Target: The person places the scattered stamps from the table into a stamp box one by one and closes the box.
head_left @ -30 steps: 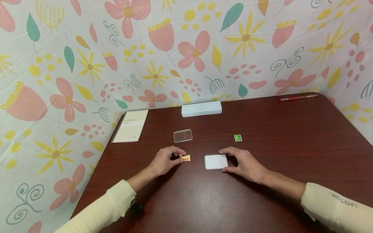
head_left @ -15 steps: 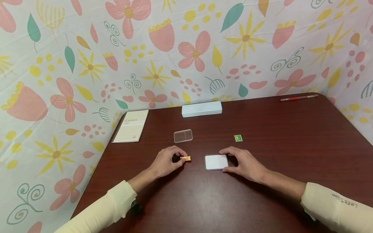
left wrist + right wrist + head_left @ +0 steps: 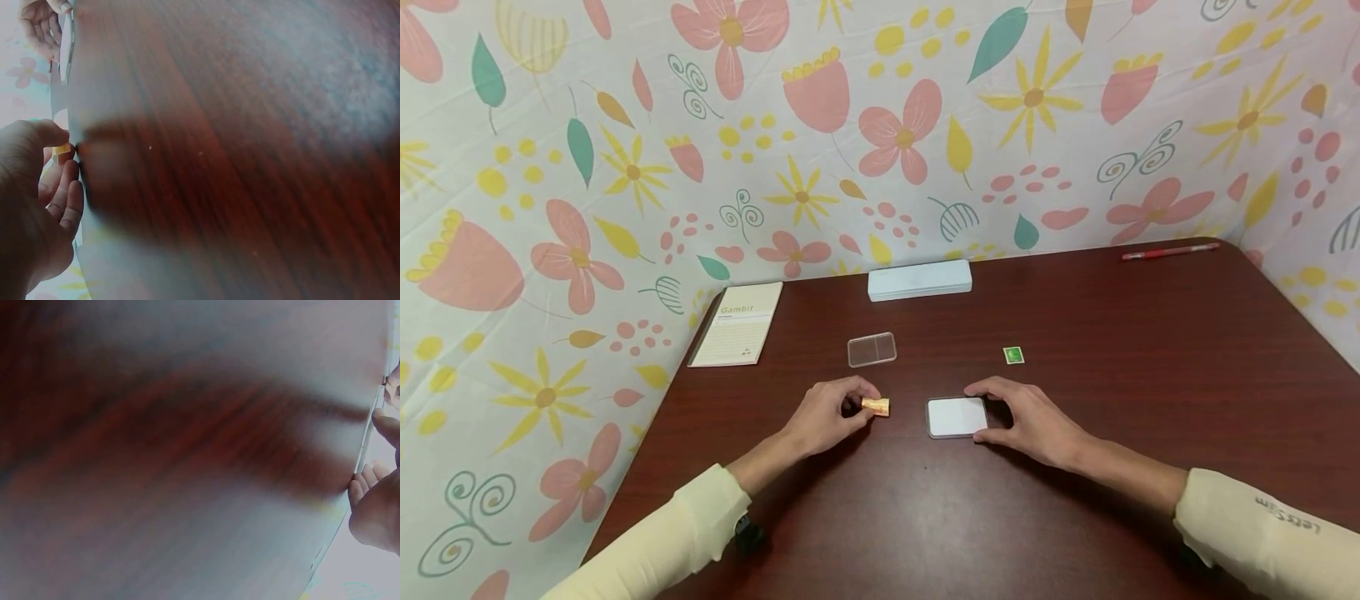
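Between thumb and fingertips, my left hand [image 3: 826,418] pinches a small orange stamp [image 3: 877,407], its free end pointing right. The left wrist view shows the orange stamp [image 3: 60,150] partly covered by the fingers, close above the table. My right hand [image 3: 1036,423] grips the right end of a shallow clear plastic case [image 3: 928,427], thumb at the near corner and fingers at the far one. A white sheet [image 3: 953,417] fills the case, which lies flat. Edge-on in the right wrist view, the case [image 3: 369,432] runs between thumb and fingers.
A clear lid [image 3: 862,351] lies beyond the left hand, and a small green stamp [image 3: 1013,356] beyond the right. Farther back are a Gambit notepad [image 3: 741,325], a pale blue box [image 3: 919,281] and a red pen [image 3: 1170,252]. A patterned cloth [image 3: 902,133] hangs behind the table.
The orange stamp has tilted in the left fingers, showing a narrow face half a second ago and a broader, slightly bent one now. The right hand and case have stayed put.
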`<state>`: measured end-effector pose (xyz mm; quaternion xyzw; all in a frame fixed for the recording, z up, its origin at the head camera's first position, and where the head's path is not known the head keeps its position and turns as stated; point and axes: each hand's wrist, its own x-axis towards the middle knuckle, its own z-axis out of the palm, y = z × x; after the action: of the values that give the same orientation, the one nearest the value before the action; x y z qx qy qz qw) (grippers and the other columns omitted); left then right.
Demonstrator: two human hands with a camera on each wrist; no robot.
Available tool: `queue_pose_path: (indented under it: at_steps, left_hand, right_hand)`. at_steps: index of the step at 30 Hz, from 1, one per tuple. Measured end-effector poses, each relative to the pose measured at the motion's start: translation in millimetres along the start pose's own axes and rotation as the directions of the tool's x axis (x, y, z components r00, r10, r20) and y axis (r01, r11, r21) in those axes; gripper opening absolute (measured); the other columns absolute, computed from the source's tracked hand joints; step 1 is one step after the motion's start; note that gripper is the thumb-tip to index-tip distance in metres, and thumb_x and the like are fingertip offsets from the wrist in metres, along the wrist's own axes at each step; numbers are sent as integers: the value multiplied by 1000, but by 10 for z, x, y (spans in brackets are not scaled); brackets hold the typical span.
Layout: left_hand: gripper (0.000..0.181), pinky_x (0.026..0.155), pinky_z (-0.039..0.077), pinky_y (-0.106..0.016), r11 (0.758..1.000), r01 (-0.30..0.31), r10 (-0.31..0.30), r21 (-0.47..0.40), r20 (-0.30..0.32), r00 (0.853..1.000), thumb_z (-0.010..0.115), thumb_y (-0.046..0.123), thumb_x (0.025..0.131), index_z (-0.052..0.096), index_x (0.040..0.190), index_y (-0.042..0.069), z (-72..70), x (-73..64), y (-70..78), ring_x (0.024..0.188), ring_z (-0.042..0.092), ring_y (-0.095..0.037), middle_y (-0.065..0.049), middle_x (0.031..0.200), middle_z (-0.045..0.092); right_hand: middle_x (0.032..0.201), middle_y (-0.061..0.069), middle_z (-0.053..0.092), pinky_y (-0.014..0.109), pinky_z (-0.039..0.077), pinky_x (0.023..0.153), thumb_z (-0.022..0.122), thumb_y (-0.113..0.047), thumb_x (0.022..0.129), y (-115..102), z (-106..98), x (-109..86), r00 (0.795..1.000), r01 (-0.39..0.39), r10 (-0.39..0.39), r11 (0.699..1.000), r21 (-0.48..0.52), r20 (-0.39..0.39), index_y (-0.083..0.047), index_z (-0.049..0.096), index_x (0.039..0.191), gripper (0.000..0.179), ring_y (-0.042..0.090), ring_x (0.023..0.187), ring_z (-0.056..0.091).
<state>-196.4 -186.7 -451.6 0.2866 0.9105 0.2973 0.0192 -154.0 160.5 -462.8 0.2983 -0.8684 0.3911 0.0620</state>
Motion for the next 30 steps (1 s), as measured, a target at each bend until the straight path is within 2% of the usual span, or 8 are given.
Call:
queue_pose_path:
  at_steps: [4, 12, 23, 26, 30]
  left_hand:
    - [25, 78, 57, -30, 1000, 1, -1, -6, 24, 1000, 84, 7, 92, 73, 112, 18, -8, -2, -6, 85, 66, -7, 9, 99, 72]
    - [27, 81, 56, -29, 998, 53, -51, -32, 55, 997, 81, 4, 94, 69, 115, 16, -25, -1, -7, 88, 65, -9, 7, 100, 70]
    - [22, 81, 56, -32, 995, 68, -66, -75, 29, 997, 77, 0, 94, 68, 108, 15, -64, 1, 6, 87, 66, -11, 4, 99, 72]
    - [19, 81, 56, -31, 992, 84, -82, -91, 26, 996, 76, 2, 96, 68, 107, 16, -74, 2, 9, 87, 66, -11, 2, 99, 73]
    - [15, 80, 55, -31, 990, 94, -94, -108, 6, 996, 77, 6, 98, 70, 105, 18, -82, 3, 2, 86, 66, -11, 5, 97, 73]
  right_hand:
    - [121, 8, 72, 43, 58, 86, 96, -4, 77, -2, -1, 2, 1000, 5, -5, 1000, 3, 0, -1, 70, 128, 57, 23, 101, 69]
    - [122, 8, 72, 44, 58, 89, 95, -2, 77, 1, 4, 7, 999, -26, 26, 1000, 1, 23, -1, 69, 129, 58, 23, 104, 69]
    - [121, 6, 72, 42, 58, 87, 95, -4, 77, 1, 7, -3, 1000, -19, 18, 1000, 7, 13, -3, 69, 128, 57, 21, 102, 69]
    - [121, 5, 72, 42, 58, 87, 95, -5, 78, -1, 2, -5, 1000, -19, 19, 1000, 14, 11, -3, 70, 127, 56, 21, 102, 69]
    - [121, 5, 72, 43, 57, 87, 95, -5, 78, -1, -3, -4, 1000, -25, 25, 1000, 11, 16, -4, 69, 128, 56, 21, 102, 69]
